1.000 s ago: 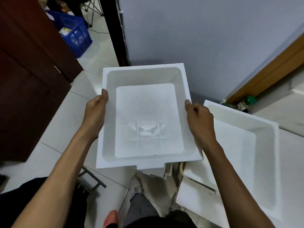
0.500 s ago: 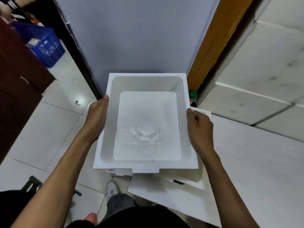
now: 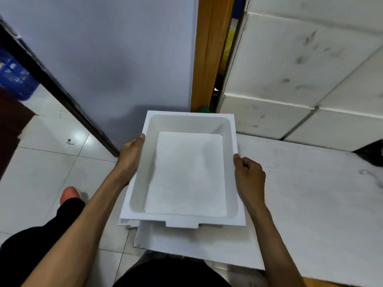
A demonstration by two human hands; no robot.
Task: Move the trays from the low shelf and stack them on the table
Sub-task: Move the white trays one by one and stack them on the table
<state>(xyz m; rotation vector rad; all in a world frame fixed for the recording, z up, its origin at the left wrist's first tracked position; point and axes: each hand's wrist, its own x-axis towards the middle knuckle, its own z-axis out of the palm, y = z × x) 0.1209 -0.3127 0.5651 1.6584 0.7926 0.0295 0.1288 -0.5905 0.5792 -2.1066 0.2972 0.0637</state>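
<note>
I hold a white rectangular tray (image 3: 186,170) by its two long sides. My left hand (image 3: 130,158) grips its left rim and my right hand (image 3: 248,179) grips its right rim. The tray sits over the left end of the white table (image 3: 310,193), right on top of another white tray (image 3: 128,222), of which only a thin edge shows at the lower left. Whether the two trays touch is not clear. The low shelf is out of view.
White blocks (image 3: 300,69) are stacked against the table's far side. A wooden door frame (image 3: 209,52) and a lavender wall (image 3: 114,59) stand ahead. A blue crate (image 3: 14,77) sits far left on the tiled floor (image 3: 41,162). My foot (image 3: 69,194) is at lower left.
I have turned right and carried the tray from over the floor to above the table's left end, lining it up over the tray lying there. Both hands keep their grip.
</note>
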